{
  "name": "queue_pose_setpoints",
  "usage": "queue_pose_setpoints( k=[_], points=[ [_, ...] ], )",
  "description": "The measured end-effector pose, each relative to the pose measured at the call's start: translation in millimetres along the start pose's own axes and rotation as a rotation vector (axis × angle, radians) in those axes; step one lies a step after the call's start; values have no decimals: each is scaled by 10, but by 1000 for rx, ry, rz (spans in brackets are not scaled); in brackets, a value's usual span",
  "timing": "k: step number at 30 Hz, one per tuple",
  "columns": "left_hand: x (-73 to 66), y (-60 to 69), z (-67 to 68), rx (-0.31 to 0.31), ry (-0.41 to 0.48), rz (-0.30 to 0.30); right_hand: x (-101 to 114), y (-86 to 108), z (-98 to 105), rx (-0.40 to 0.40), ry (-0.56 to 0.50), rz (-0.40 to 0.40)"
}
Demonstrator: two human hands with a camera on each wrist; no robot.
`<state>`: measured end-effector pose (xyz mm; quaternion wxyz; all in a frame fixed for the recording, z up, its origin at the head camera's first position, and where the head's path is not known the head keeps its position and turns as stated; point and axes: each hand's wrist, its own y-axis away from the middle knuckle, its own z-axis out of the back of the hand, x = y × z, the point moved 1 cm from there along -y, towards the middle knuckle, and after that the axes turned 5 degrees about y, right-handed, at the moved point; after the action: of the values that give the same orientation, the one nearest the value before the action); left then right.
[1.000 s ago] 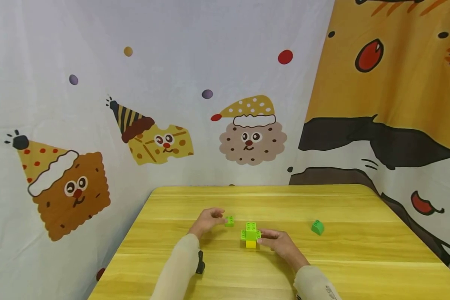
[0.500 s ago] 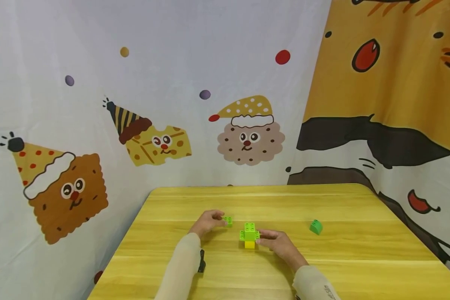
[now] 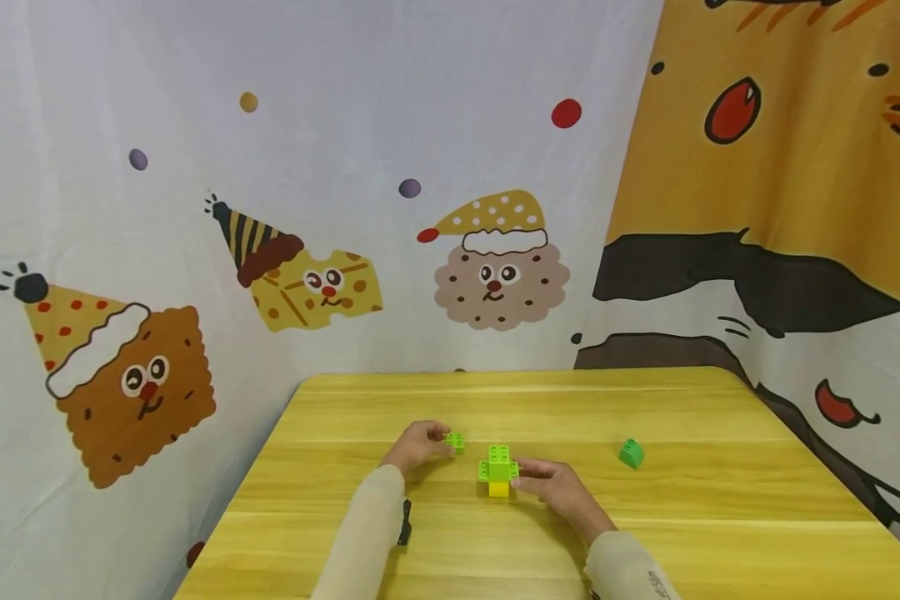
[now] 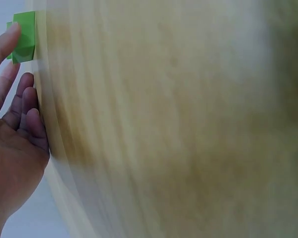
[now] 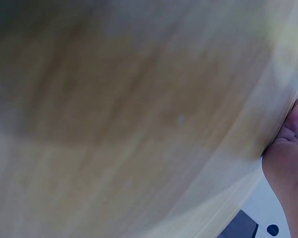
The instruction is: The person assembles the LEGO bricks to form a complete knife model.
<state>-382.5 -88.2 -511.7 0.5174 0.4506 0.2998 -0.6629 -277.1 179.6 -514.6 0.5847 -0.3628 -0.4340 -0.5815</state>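
Observation:
My left hand [image 3: 418,443] pinches a small lime-green building brick [image 3: 456,442] at its left side. In the left wrist view the thumb of the left hand [image 4: 15,144] lies on a face of that green brick [image 4: 25,37], and the other fingers curve below it. To the right stands a stack of bricks [image 3: 498,467], lime green on top with studded side pieces over a yellow base. With thumb and fingers, my right hand [image 3: 558,486] holds the right side of this stack. Only part of the right hand [image 5: 290,144] shows in the right wrist view; its fingertips are cut off.
A darker green brick with a curved side [image 3: 632,454] lies apart on the right of the wooden table [image 3: 690,542]. Behind the table's far edge hangs a cloth [image 3: 330,100] printed with cartoon figures.
The left hand has edged slightly right, closer around the lime-green brick. The head view has shifted a little. The right hand stays at the stack, and the darker brick has not moved.

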Motion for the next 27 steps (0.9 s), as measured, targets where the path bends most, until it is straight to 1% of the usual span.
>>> queue_pose_setpoints(
  k=[8,13,17,23,27],
  points=[
    [44,-23,-9,-8,-34,-11,-6,-8,-9,-2,2,-1],
    [38,-13,-11,-15,-32,-19,-21,-19,-16,-8,-2,-1],
    [39,-13,-13,-29,-26,-9,-27,-20,-16,-9,-2,5],
    [-3,7,-10,-53,-30,1,-30,-17,-9,7,-8,3],
    [-20,6,2,-55,-39,-11,-28,-17,-5,8,-15,8]
  ],
)
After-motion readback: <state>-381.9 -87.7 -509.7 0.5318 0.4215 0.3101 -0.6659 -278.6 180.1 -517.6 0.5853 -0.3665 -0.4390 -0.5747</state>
